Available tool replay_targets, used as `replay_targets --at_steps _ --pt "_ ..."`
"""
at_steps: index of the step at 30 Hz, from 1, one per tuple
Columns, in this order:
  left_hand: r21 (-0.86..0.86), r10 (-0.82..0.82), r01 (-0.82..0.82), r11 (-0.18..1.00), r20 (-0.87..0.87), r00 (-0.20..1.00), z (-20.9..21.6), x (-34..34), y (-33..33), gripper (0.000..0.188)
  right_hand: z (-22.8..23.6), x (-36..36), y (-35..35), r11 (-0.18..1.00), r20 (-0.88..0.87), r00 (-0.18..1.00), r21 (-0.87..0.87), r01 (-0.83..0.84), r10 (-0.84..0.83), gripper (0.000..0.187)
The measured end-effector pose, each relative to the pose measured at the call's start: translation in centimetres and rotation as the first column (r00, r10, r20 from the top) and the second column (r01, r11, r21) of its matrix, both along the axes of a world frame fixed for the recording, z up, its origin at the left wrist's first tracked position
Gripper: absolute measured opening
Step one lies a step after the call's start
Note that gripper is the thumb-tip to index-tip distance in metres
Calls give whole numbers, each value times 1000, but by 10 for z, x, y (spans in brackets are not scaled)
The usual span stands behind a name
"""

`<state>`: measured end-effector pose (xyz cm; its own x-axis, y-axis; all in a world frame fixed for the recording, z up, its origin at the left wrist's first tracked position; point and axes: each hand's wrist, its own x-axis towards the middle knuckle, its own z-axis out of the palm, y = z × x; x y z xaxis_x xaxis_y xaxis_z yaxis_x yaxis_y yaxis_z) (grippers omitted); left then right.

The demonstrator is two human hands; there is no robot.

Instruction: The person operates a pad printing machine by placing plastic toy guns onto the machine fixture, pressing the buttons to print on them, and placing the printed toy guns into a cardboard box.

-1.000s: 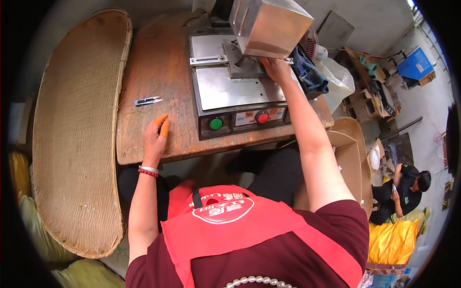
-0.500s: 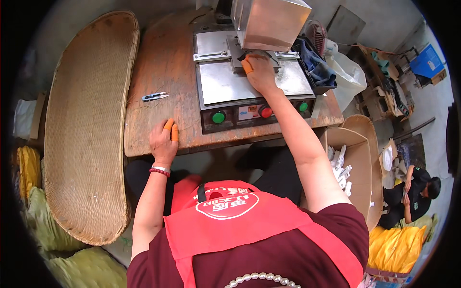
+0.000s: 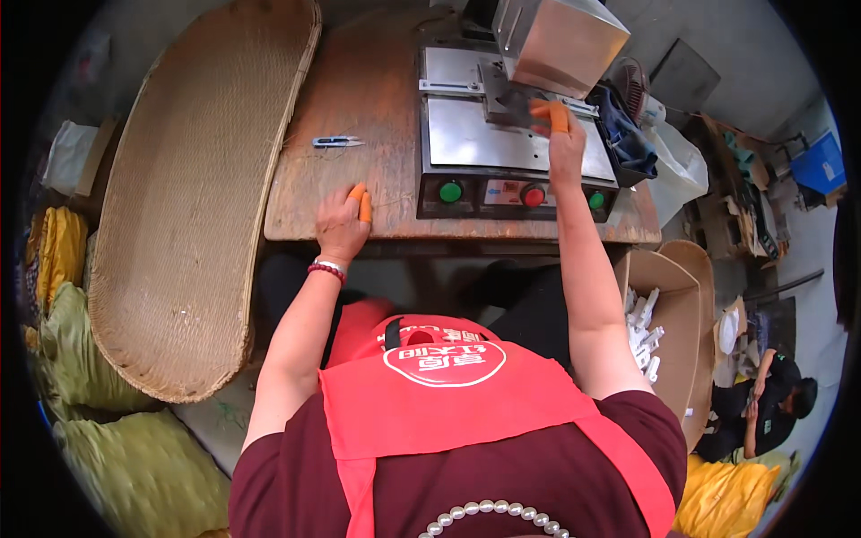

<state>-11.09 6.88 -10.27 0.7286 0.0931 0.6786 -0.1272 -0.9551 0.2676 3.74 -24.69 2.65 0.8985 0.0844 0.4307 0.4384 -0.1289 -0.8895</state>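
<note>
My right hand [image 3: 561, 143], with orange finger covers, is over the metal-topped machine [image 3: 480, 139], beside the grey block fixture [image 3: 494, 108]. Its fingers are pinched together at a small dark item [image 3: 516, 105], too blurred to name. Above the fixture hangs a boxy metal housing [image 3: 560, 49]. My left hand [image 3: 343, 222] rests on the front edge of the wooden table [image 3: 309, 197], fingers stretched out and holding nothing. Orange covers sit on two of its fingers. Farther back on the table lies a pair of small blue-handled thread snips [image 3: 337, 142].
A long woven bamboo tray [image 3: 193, 197] leans along the table's left side. The machine's front carries green and red buttons [image 3: 533, 195]. Right of it stand a dark bin with blue cloth [image 3: 628, 139] and a fan [image 3: 630, 82]. A carton [image 3: 677, 300] holds white pieces. Another person [image 3: 762, 403] sits at far right.
My right hand has drawn back from the fixture, toward me and to the right, and is blurred by motion. The whole view has shifted; my left hand stays on the table edge.
</note>
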Motion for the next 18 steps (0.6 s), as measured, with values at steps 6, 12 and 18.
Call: replay_targets --at_steps 6,12,18 --pt "4 13 -13 1000 0 1000 -6 8 6 22 -51 -108 18 881 360 920 -472 33 158 23" --pt "-70 -154 148 987 -100 983 20 2 41 30 -131 -165 66 500 -445 626 -377 -779 640 24" --pt "9 45 -45 999 -375 926 25 5 61 56 -211 -152 85 128 -793 191 -142 -981 579 35"
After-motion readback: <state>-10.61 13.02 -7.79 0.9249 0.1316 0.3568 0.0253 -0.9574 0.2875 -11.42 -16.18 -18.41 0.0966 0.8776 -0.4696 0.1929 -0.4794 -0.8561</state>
